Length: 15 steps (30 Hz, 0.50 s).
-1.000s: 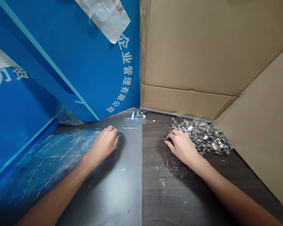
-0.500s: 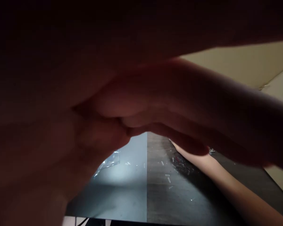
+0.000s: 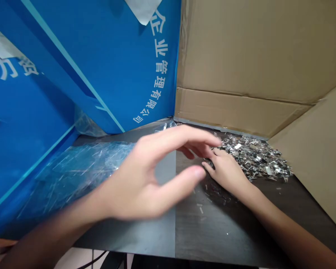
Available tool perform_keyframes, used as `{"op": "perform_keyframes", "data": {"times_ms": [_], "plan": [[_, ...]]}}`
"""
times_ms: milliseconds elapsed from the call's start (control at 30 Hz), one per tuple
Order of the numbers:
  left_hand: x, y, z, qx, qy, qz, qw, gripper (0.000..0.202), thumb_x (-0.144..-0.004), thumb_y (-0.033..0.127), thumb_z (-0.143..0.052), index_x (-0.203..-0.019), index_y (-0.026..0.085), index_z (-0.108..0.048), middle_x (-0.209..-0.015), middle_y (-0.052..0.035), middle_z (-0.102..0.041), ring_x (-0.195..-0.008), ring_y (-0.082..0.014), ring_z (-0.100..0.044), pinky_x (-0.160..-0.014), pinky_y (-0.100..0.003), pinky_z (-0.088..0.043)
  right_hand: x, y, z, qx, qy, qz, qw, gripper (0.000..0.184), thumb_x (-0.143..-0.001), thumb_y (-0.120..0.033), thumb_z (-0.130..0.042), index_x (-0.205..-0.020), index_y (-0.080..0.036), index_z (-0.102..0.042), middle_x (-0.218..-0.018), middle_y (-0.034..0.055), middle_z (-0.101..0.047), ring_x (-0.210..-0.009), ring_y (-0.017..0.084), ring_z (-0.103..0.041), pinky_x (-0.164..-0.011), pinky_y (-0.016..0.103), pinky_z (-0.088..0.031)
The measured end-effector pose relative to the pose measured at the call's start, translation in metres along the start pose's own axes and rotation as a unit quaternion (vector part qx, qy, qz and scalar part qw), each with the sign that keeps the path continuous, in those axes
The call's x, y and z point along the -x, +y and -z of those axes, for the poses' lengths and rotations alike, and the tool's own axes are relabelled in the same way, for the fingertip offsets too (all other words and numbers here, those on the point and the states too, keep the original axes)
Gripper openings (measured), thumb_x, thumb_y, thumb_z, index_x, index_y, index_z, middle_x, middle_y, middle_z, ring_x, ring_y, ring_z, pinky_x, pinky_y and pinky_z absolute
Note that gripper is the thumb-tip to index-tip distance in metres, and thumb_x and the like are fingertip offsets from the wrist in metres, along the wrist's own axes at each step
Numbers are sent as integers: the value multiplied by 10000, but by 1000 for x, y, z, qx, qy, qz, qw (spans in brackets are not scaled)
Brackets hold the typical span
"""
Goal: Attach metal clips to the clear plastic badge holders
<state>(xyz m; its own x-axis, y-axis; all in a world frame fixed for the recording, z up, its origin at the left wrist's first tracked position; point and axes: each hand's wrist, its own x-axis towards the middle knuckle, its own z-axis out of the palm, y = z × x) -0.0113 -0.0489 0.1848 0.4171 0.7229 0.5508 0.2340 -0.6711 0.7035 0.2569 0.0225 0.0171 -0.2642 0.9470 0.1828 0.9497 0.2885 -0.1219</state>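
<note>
My left hand (image 3: 145, 179) is raised in the middle of the view, close to the camera and slightly blurred. Its thumb and curved fingers are apart, with nothing visible between them. Beyond its fingertips, my right hand (image 3: 228, 173) lies low over the dark tabletop, at the left edge of a heap of small shiny metal pieces (image 3: 257, 158). The right thumb is stretched away from the fingers, which are partly hidden; no held thing shows. A few tiny clear strips (image 3: 201, 210) lie scattered on the wood nearer to me.
Clear plastic bags (image 3: 81, 164) lie flat on the left of the table, beside a grey sheet (image 3: 156, 235). A blue panel (image 3: 114, 56) with white lettering stands at the back left. Cardboard walls (image 3: 254, 56) close off the back and right.
My left hand has come down and away from the camera, where it covered most of the view. The blue panel, bags and metal heap are now uncovered. My right arm is nearly unmoved.
</note>
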Motion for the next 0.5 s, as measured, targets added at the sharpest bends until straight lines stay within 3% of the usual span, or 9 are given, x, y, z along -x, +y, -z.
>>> {"op": "perform_keyframes", "data": {"times_ms": [100,200,267,367,500], "plan": [[-7,-65,-21,36,-65,48,996,273,-1011,196,-669,-1273,213,-745,-1183,-62,-830,-1083,-213,-810,-1021,-386,-679,-2,1,0,7,-17,4,1000,261,-1088,-288,-627,-1226,-171,-816,-1224,171,-781,-1158,347,-737,-1019,448,-553],[1,-141,-42,40,-67,174,982,224,-992,221,-657,-1200,164,-717,-1163,-119,-835,-1069,-222,-810,-1028,-416,-664,-3,3,-1,11,-24,-8,1000,260,-1095,-292,-629,-1223,-170,-819,-1222,161,-786,-1160,347,-745,-1012,449,-554],[8,-175,-51,24,-70,203,976,232,-951,200,-666,-1171,147,-714,-1150,-149,-832,-1027,-240,-815,-982,-435,-675,-3,5,-2,8,-21,-10,1000,242,-1090,-278,-634,-1201,-170,-821,-1208,155,-793,-1148,344,-748,-996,441,-553],[13,-193,-54,-1,-73,221,973,212,-928,214,-658,-1120,149,-722,-1146,-164,-827,-1026,-251,-817,-970,-434,-678,-2,8,-3,4,-11,-10,1000,179,-1063,-242,-666,-1118,-173,-821,-1163,143,-803,-1108,337,-752,-968,427,-551],[9,-181,-31,-52,-80,221,971,229,-943,297,-655,-1120,180,-742,-1210,-149,-800,-1077,-277,-793,-1024,-467,-656,-2,10,-5,-10,7,-1,1000,129,-1032,-197,-685,-959,-203,-791,-1063,110,-801,-1021,314,-752,-923,409,-541]]}}
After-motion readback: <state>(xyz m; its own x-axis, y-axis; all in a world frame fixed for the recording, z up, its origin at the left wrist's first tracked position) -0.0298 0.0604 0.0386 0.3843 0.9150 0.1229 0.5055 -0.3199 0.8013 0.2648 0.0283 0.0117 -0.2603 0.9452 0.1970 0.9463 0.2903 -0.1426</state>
